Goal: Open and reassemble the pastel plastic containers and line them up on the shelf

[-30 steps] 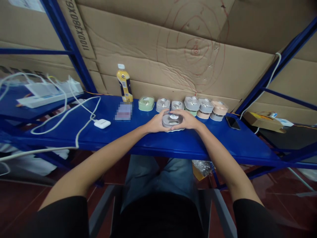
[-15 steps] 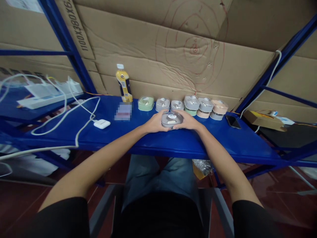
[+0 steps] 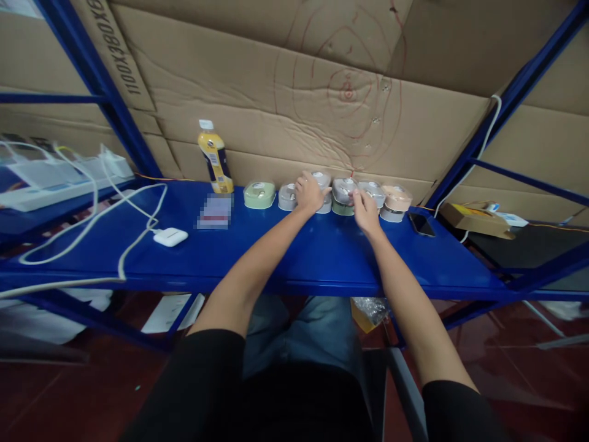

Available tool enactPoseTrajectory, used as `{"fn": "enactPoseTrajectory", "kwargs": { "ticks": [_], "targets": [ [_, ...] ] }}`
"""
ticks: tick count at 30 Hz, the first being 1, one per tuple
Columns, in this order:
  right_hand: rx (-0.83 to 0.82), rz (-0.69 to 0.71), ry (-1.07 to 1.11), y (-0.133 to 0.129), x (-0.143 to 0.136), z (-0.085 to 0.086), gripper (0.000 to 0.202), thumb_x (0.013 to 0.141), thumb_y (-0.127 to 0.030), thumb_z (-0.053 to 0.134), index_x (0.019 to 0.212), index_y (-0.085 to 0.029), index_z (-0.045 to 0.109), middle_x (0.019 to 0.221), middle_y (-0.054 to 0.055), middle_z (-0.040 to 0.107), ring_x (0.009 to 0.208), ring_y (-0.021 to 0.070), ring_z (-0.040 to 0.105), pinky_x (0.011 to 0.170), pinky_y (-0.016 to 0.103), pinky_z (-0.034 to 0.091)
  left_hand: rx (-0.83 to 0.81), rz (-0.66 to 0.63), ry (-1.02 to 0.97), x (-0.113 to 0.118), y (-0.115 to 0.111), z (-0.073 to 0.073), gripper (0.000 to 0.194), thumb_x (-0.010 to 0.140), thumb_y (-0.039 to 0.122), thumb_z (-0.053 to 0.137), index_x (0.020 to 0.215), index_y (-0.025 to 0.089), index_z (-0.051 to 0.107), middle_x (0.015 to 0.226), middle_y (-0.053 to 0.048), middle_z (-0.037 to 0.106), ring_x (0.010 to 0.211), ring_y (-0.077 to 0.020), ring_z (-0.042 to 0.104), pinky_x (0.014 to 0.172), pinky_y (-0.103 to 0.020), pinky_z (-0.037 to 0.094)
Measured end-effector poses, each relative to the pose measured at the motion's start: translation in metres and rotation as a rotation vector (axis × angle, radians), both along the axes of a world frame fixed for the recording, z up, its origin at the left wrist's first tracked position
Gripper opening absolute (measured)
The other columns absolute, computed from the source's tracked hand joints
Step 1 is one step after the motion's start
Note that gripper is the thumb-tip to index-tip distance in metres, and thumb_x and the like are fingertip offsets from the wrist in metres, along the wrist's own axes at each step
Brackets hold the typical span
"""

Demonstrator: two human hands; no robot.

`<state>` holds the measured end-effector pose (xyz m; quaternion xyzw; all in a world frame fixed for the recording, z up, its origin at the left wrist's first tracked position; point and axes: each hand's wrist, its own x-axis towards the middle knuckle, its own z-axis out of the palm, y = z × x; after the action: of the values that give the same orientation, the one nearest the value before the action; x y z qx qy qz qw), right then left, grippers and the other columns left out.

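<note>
My left hand (image 3: 309, 193) is wrapped round the left side of a grey lidded container (image 3: 321, 178), which rests on another grey container (image 3: 326, 204). Its fingers partly hide both containers. My right hand (image 3: 364, 209) is at the front of the neighbouring stack, a grey container (image 3: 342, 188) over a green one (image 3: 343, 209), its fingers a little apart and nothing seen in them. Left of my left hand are a single grey container (image 3: 287, 197) and a light green one (image 3: 260, 195).
More stacked containers, one with a peach top (image 3: 397, 196), stand at the right, beside a phone (image 3: 422, 224). A yellow bottle (image 3: 216, 161), a blurred-out packet (image 3: 215, 212), a white earphone case (image 3: 170, 237) and loose white cables are at the left of the blue table (image 3: 317, 264).
The grey container that both hands held near the front has moved back onto another grey one. My right hand has come off it and moved right. The view has shifted.
</note>
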<state>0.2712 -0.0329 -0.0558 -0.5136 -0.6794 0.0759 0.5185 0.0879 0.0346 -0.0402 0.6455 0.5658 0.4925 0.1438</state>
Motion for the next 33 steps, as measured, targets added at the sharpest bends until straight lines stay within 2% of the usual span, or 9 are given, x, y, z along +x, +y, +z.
{"fn": "enactPoseTrajectory", "kwargs": {
  "ticks": [5, 8, 11, 14, 17, 22, 26, 29, 33],
  "targets": [
    [-0.005, 0.029, -0.053, -0.004, -0.007, -0.001, 0.084, 0.102, -0.086, 0.022, 0.12, -0.026, 0.079, 0.114, 0.016, 0.077, 0.114, 0.0363, 0.073, 0.106, 0.061, 0.058, -0.045, 0.033, 0.119, 0.018, -0.007, -0.001, 0.089, 0.095, 0.043, 0.076, 0.16, 0.0, 0.033, 0.152, -0.043, 0.05, 0.15, -0.0575, 0.046, 0.122, -0.072, 0.031],
    [-0.007, 0.028, -0.097, -0.005, -0.008, -0.001, 0.084, 0.104, -0.083, 0.021, 0.124, -0.026, 0.078, 0.117, 0.016, 0.077, 0.114, 0.0369, 0.072, 0.107, 0.062, 0.057, 0.028, 0.008, 0.197, -0.012, -0.01, 0.002, 0.072, 0.103, 0.046, 0.062, 0.157, 0.003, 0.04, 0.148, -0.038, 0.055, 0.147, -0.0548, 0.049, 0.121, -0.072, 0.032],
    [0.002, 0.027, -0.107, -0.005, -0.009, -0.002, 0.082, 0.106, -0.081, 0.021, 0.125, -0.026, 0.078, 0.116, 0.016, 0.077, 0.111, 0.0367, 0.072, 0.106, 0.062, 0.057, 0.082, 0.093, 0.245, -0.063, -0.007, 0.008, 0.055, 0.102, 0.042, 0.059, 0.147, 0.011, 0.051, 0.148, -0.031, 0.056, 0.147, -0.0521, 0.048, 0.122, -0.073, 0.033],
    [0.003, 0.029, -0.112, -0.004, -0.012, -0.003, 0.081, 0.106, -0.08, 0.02, 0.127, -0.027, 0.078, 0.113, 0.015, 0.076, 0.107, 0.0365, 0.072, 0.104, 0.063, 0.057, -0.023, 0.274, 0.301, -0.114, -0.002, 0.009, 0.077, 0.087, 0.043, 0.075, 0.151, 0.009, 0.047, 0.154, -0.035, 0.047, 0.149, -0.0577, 0.042, 0.12, -0.078, 0.032],
    [0.01, 0.038, -0.117, -0.004, -0.014, -0.005, 0.08, 0.106, -0.081, 0.022, 0.121, -0.027, 0.078, 0.11, 0.015, 0.076, 0.104, 0.0354, 0.072, 0.102, 0.061, 0.057, -0.183, 0.387, 0.327, -0.145, 0.0, 0.001, 0.103, 0.073, 0.051, 0.087, 0.154, 0.006, 0.042, 0.157, -0.04, 0.042, 0.15, -0.0613, 0.04, 0.117, -0.08, 0.035],
    [0.012, 0.032, -0.103, -0.006, -0.014, -0.005, 0.079, 0.103, -0.086, 0.026, 0.105, -0.026, 0.077, 0.101, 0.013, 0.075, 0.099, 0.0323, 0.07, 0.098, 0.056, 0.057, -0.243, 0.344, 0.287, -0.158, -0.002, -0.01, 0.097, 0.069, 0.053, 0.088, 0.147, 0.01, 0.048, 0.15, -0.038, 0.054, 0.141, -0.0584, 0.055, 0.111, -0.076, 0.047],
    [-0.001, 0.037, -0.069, -0.011, -0.015, -0.001, 0.073, 0.102, -0.084, 0.031, 0.103, -0.027, 0.076, 0.102, 0.012, 0.076, 0.101, 0.0327, 0.07, 0.098, 0.056, 0.057, -0.15, 0.361, 0.298, -0.165, -0.02, 0.003, 0.09, 0.074, 0.047, 0.085, 0.147, 0.008, 0.048, 0.149, -0.035, 0.055, 0.141, -0.0554, 0.056, 0.116, -0.071, 0.047],
    [0.014, 0.058, -0.048, -0.019, -0.021, 0.005, 0.063, 0.102, -0.078, 0.041, 0.107, -0.026, 0.076, 0.109, 0.014, 0.076, 0.104, 0.0325, 0.071, 0.097, 0.054, 0.058, 0.026, 0.262, 0.296, -0.168, -0.051, 0.015, 0.094, 0.077, 0.049, 0.085, 0.153, 0.013, 0.043, 0.153, -0.029, 0.054, 0.147, -0.0508, 0.052, 0.122, -0.065, 0.045],
    [0.114, 0.168, -0.13, -0.037, -0.032, 0.014, 0.067, 0.089, -0.079, 0.068, 0.133, -0.028, 0.071, 0.136, 0.015, 0.069, 0.125, 0.0353, 0.067, 0.107, 0.055, 0.058, 0.197, -0.143, 0.357, -0.159, -0.098, 0.015, 0.103, 0.077, 0.045, 0.086, 0.16, 0.014, 0.033, 0.164, -0.024, 0.049, 0.152, -0.0459, 0.049, 0.129, -0.061, 0.04]
  ]
}}
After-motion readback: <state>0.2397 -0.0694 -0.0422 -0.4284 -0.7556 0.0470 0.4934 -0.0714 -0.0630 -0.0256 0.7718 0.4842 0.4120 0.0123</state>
